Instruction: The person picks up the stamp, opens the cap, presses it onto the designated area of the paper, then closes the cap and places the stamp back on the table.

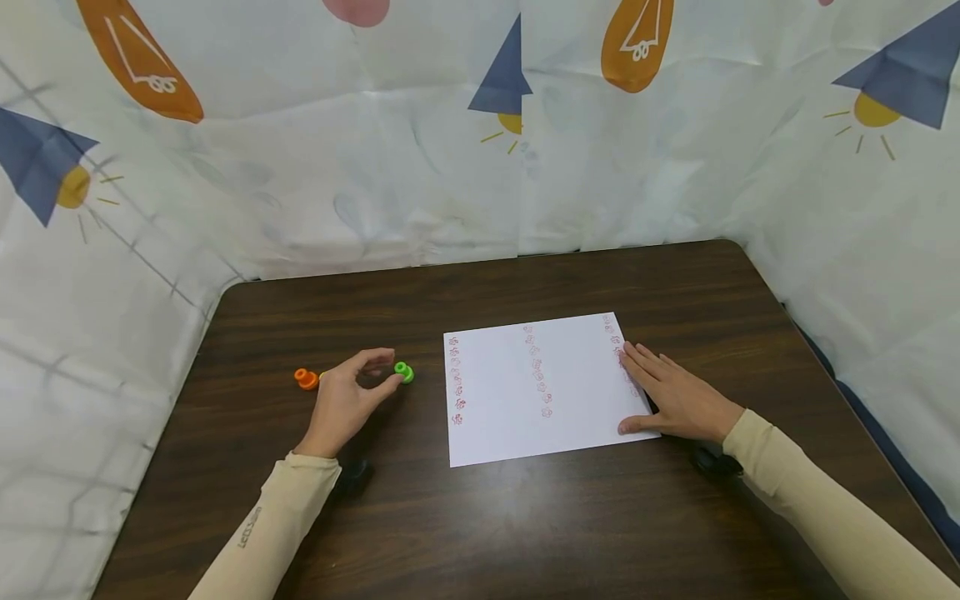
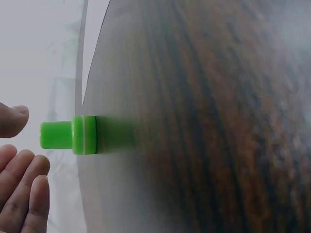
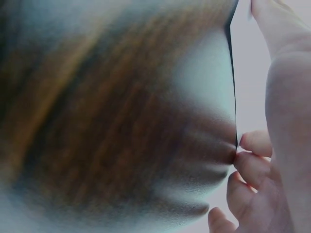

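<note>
A small green stamp stands upright on the dark wooden table. My left hand is curved around it, thumb and fingers a short gap from it, holding nothing. To the right lies a white paper sheet bearing three columns of red stamp prints. My right hand rests flat on the sheet's right edge with fingers straight. An orange stamp sits just left of my left hand.
A white cloth with orange, blue and yellow prints walls the table at the back and both sides. Bare tabletop lies in front of the paper and behind it.
</note>
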The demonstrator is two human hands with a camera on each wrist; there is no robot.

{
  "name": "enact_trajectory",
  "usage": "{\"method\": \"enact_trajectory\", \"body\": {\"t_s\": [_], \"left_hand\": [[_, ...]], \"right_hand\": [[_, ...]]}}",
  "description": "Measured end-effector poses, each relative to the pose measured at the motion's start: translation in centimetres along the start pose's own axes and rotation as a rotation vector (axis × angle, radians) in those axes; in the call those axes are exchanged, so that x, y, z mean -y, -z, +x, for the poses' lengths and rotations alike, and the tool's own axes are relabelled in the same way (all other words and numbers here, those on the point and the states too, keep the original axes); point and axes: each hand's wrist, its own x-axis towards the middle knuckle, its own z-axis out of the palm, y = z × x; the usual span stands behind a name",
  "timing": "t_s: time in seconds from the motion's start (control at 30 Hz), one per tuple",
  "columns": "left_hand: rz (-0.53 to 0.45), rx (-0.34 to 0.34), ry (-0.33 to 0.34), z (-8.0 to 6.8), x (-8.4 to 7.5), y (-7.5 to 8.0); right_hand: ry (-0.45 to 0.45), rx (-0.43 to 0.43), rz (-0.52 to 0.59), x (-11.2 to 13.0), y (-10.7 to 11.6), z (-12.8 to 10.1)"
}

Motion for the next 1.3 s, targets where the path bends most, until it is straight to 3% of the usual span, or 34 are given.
{"method": "enact_trajectory", "body": {"t_s": [1.3], "left_hand": [[0.009, 0.100, 0.109, 0.65, 1.05, -0.74]], "right_hand": [[-0.009, 0.006, 0.009, 0.28, 0.03, -0.18]]}}
